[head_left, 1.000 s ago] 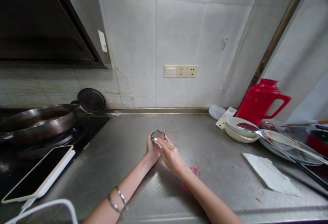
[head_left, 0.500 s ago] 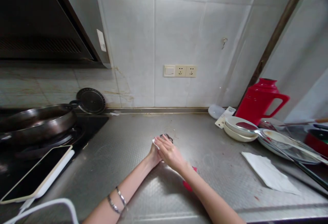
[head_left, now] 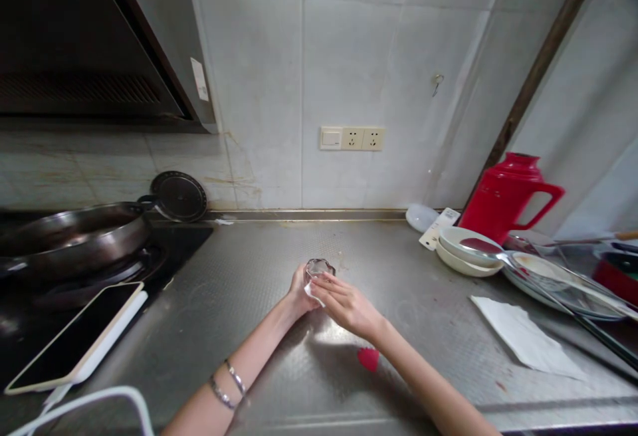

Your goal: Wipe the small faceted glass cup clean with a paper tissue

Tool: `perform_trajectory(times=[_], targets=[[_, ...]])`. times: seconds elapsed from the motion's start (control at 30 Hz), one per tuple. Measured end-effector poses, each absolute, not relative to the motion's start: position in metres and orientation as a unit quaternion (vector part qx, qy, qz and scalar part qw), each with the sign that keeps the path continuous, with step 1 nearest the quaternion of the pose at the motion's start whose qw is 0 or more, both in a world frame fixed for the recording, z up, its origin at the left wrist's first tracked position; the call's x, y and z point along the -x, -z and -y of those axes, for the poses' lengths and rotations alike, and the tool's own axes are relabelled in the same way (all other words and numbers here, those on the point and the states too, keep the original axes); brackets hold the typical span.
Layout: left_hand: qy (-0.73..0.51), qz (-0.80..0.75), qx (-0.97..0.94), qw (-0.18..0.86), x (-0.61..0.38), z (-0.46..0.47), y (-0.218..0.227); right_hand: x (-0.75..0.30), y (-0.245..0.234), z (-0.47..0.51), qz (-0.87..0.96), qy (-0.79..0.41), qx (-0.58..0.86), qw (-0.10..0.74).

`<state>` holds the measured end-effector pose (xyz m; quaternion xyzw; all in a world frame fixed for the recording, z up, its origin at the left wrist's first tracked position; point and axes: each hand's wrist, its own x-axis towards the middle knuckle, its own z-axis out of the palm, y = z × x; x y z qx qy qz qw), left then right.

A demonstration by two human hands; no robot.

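Observation:
A small clear glass cup (head_left: 319,266) with a wavy rim is tilted with its mouth up and away from me. My left hand (head_left: 300,295) is wrapped round its left side. Pinched in my right hand (head_left: 349,306) is a white paper tissue (head_left: 314,294), pressed against the near side of the glass; the fingers partly hide both. On the steel counter (head_left: 234,329), just below my right wrist, lies a small red object (head_left: 368,358) with a jagged edge, its kind unclear.
To the left, a pan (head_left: 74,240) sits on the black stove, with a phone (head_left: 74,339) and white cable nearer me. To the right are stacked bowls (head_left: 466,256), plates with utensils, a red thermos (head_left: 508,197) and a folded paper towel (head_left: 523,336).
My right hand has slid down and right off the glass's mouth, so the rim now shows. The tissue came with it. The red object is less covered by my right forearm.

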<state>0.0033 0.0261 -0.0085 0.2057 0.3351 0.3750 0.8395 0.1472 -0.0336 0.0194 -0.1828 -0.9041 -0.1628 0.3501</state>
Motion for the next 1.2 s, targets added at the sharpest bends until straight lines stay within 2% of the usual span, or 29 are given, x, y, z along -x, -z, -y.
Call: perform_trajectory(times=[0.17,0.37,0.5,0.67,0.97,1.2], targets=[[-0.374,-0.353,-0.212,0.831,0.001,-0.029,0.005,-0.157,-0.021,0.047,0.901,0.134,0.194,0.365],[-0.213,-0.297,-0.348,0.864,0.009,-0.027,-0.003,-0.175,-0.040,0.035,0.864,0.075,0.237,0.438],[-0.079,-0.263,-0.422,0.864,0.011,-0.020,-0.012,-0.179,-0.060,0.020,0.898,0.024,0.248,0.361],[-0.057,-0.267,-0.460,0.845,0.012,-0.017,-0.017,-0.168,-0.069,0.017,0.942,-0.065,0.190,0.269],[-0.048,-0.239,-0.434,0.867,0.014,-0.027,-0.012,-0.173,-0.069,0.001,0.971,0.067,0.140,0.183],[-0.095,-0.275,-0.409,0.865,0.018,-0.026,-0.016,-0.179,-0.066,0.003,0.954,0.098,0.168,0.228]])
